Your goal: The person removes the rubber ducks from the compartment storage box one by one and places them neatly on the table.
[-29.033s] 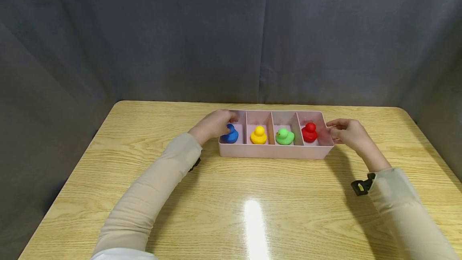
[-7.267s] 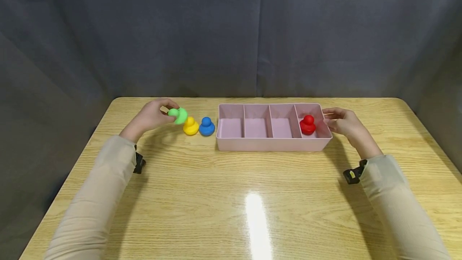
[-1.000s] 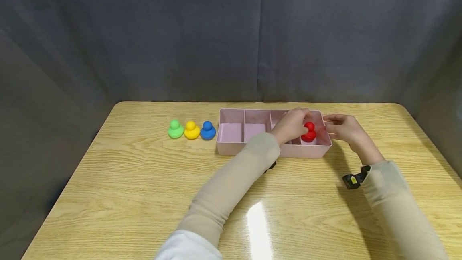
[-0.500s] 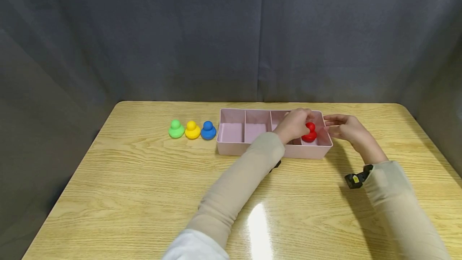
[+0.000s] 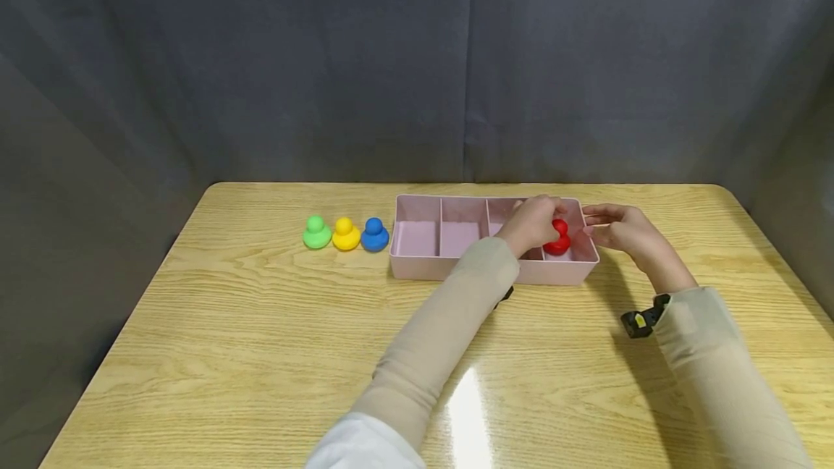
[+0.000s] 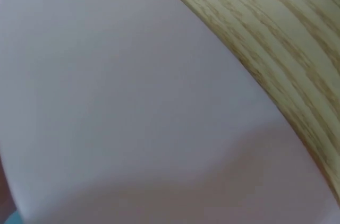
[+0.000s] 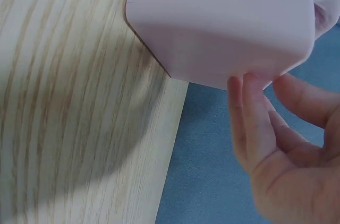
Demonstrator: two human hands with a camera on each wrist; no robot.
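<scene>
A pink tray (image 5: 443, 268) with four compartments stands on the wooden table (image 5: 260, 339). A red duck (image 5: 560, 237) sits in its rightmost compartment. My left hand (image 5: 546, 221) reaches across into that compartment, its fingers curled round the red duck. My right hand (image 5: 596, 223) lies at the tray's right end with straight fingers (image 7: 255, 123) against the outer corner of the tray (image 7: 223, 22). The left wrist view is filled by a pink tray wall (image 6: 133, 102).
Three ducks stand in a row on the table left of the tray: green (image 5: 316, 232), yellow (image 5: 345, 234), blue (image 5: 374, 235). The tray's other three compartments hold nothing. A grey curtain (image 5: 417, 64) closes off the back and sides.
Since the oldest frames the blue, yellow and green ducks have gone from the tray to the table on its left. Over the last second my left hand stays on the red duck.
</scene>
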